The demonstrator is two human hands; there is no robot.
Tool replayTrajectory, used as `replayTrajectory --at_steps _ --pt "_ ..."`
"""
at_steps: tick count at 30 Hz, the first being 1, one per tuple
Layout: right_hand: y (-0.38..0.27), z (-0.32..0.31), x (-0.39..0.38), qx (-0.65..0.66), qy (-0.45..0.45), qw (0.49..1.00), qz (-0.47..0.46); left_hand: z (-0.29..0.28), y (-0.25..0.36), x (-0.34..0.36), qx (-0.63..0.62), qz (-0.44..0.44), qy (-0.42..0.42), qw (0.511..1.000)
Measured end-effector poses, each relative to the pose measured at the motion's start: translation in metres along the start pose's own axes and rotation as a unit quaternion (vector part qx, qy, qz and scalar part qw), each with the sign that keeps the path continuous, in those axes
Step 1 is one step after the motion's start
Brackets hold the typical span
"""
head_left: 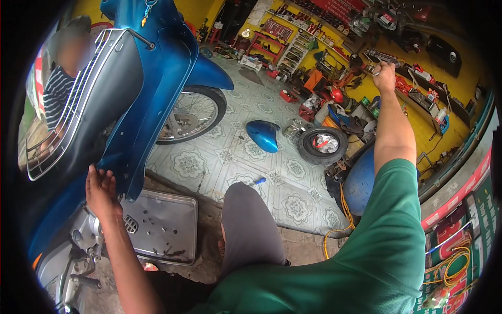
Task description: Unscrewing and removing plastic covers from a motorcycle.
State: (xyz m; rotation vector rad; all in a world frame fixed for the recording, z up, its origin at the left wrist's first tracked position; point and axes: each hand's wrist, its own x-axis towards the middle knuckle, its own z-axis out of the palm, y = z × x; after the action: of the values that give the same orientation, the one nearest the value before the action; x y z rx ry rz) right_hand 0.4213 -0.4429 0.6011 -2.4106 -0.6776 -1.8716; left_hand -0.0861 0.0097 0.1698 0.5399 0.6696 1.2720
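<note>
My left hand (102,192) is raised beside the lower panel of a blue motorbike (157,57), its fingers apart and slightly bent, with nothing visible in it. Whether its fingertips touch the panel I cannot tell. Under that wrist lies a metal tray (180,209) with several small screws and thin dark pieces in it. Off to the far right, my right arm is stretched out and up toward the wall shelf. My right hand (385,78) is closed there around something small with a silvery glint, mostly hidden by the fingers, near a row of metal pieces (384,55).
On the tiled floor lie a blue curved panel (263,136), a blue-handled screwdriver (255,182) and a tyre (308,144). A blue tank (360,175) with a yellow hose (343,206) stands at right. Beyond the motorbike is a person in a striped shirt (58,97).
</note>
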Motion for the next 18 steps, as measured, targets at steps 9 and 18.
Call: replayTrajectory --at_steps 9,18 --pt "0.017 -0.016 0.027 -0.065 -0.003 0.997 0.041 -0.004 -0.011 0.009 -0.033 -0.014 0.003 0.999" --pt "-0.002 0.008 0.025 -0.079 -0.011 0.995 -0.064 -0.008 0.020 -0.005 -0.107 0.009 -0.010 0.994"
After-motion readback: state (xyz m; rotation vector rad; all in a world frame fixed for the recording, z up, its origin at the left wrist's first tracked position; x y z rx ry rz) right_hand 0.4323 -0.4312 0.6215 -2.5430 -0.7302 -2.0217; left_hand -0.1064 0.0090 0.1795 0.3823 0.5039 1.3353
